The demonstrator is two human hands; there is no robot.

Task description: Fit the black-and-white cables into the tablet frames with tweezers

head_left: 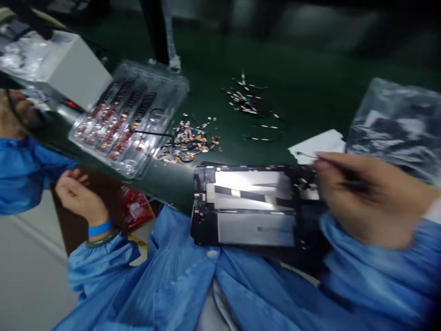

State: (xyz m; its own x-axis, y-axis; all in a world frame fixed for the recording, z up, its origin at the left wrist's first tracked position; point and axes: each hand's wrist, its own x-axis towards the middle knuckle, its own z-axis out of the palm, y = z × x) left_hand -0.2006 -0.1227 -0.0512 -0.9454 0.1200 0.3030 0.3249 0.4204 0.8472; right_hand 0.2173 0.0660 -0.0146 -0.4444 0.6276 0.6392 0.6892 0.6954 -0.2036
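An opened tablet-like device, black-framed with silvery battery panels, lies at the table's front edge before me. My right hand is over its right end, fingers closed in a pinch. From the fingertips sticks a thin dark strip, blurred, so I cannot tell its exact kind. Off the table edge at the left, my left hand wears a blue wristband; its fingers are loosely curled and apart, with nothing visible in them. A clear plastic tray holds black cables and reddish parts in rows.
Small gold-and-white parts lie in a heap beside the tray. Dark strips are piled farther back. A white paper and plastic bag are at right. A white box and another person's hand are at left.
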